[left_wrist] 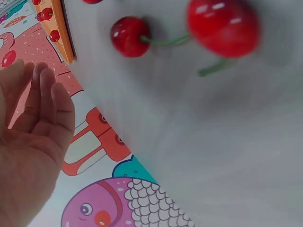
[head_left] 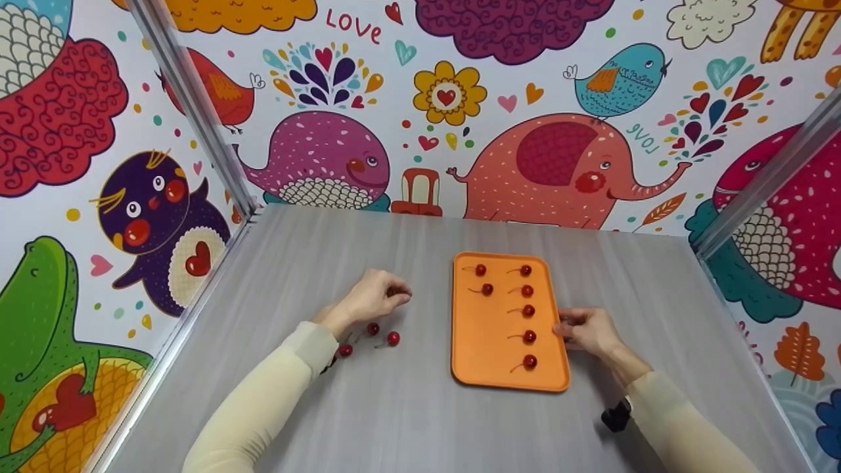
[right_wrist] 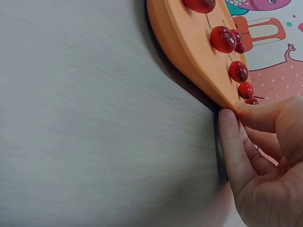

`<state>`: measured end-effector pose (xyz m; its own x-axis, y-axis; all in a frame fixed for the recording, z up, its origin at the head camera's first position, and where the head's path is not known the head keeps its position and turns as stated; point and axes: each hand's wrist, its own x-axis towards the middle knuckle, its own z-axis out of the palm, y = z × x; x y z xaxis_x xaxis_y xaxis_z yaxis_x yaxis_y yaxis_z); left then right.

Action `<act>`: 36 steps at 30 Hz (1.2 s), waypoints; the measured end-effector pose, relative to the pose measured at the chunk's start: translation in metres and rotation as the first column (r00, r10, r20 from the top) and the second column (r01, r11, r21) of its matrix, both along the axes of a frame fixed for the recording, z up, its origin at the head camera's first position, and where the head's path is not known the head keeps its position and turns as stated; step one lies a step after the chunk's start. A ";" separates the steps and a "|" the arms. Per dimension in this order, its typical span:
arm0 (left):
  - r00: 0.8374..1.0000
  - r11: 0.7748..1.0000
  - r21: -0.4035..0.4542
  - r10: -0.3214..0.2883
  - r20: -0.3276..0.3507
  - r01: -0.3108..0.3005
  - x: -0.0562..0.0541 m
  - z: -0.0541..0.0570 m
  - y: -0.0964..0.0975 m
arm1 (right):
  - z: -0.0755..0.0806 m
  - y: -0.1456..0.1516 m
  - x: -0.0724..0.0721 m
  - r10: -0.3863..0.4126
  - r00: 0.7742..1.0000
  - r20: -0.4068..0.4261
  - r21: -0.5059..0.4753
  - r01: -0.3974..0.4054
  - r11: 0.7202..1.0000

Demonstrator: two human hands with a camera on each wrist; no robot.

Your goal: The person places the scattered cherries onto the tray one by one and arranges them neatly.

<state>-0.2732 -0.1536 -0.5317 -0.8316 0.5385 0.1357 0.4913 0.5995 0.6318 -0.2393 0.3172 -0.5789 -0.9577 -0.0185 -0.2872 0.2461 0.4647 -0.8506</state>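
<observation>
An orange tray (head_left: 489,335) lies on the table with red, stemmed cherries in two columns. The left column has two, such as a cherry (head_left: 487,289) near the far end; the right has several, ending in a cherry (head_left: 529,361) nearest me. My right hand (head_left: 591,334) pinches the tray's right rim between thumb and fingers, close up in the right wrist view. Left of the tray, my left hand (head_left: 374,295) hovers with loosely bent fingers and nothing visible in them. Three loose cherries, one of them a cherry (head_left: 393,338), sit on the table beside my left wrist.
The grey table (head_left: 394,420) meets walls covered in cartoon animals, with an elephant (head_left: 539,177) behind the tray. Metal posts, such as the left post (head_left: 197,105), stand at the back corners. A black device (head_left: 616,415) is at my right wrist.
</observation>
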 end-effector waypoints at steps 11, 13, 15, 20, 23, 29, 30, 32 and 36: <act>0.995 0.996 0.000 0.089 0.047 -0.089 0.033 -0.012 -0.025 | 0.000 0.000 0.001 -0.001 1.000 -0.010 0.019 0.001 1.000; 0.995 0.996 0.001 0.093 0.043 -0.093 0.038 -0.014 -0.027 | 0.000 0.000 0.001 0.001 1.000 -0.009 0.020 -0.001 1.000; 0.996 0.996 -0.006 0.089 0.015 -0.089 0.043 -0.016 -0.029 | 0.000 0.000 0.000 0.002 1.000 -0.007 0.024 -0.002 1.000; 0.996 0.997 -0.038 0.063 -0.070 -0.066 0.052 -0.023 -0.030 | 0.000 0.000 0.000 0.001 1.000 -0.010 0.027 -0.001 1.000; 0.995 0.996 -0.055 0.069 -0.077 -0.074 0.057 -0.026 -0.030 | 0.000 0.000 0.000 0.010 1.000 -0.015 0.026 -0.009 1.000; 0.990 0.985 -0.131 0.094 -0.108 -0.108 0.066 -0.032 -0.030 | 0.001 0.001 -0.001 0.022 1.000 -0.014 0.033 -0.021 0.999; 0.988 0.982 -0.149 0.094 -0.122 -0.112 0.067 -0.033 -0.030 | 0.001 0.002 -0.002 0.022 1.000 -0.013 0.036 -0.021 0.999; 0.985 0.976 -0.182 0.089 -0.148 -0.115 0.068 -0.034 -0.030 | 0.001 0.002 -0.002 0.023 1.000 -0.011 0.042 -0.023 0.999; 0.978 0.963 -0.250 0.054 -0.201 -0.104 0.069 -0.037 -0.029 | 0.001 0.002 -0.001 0.018 1.000 -0.006 0.052 -0.018 0.998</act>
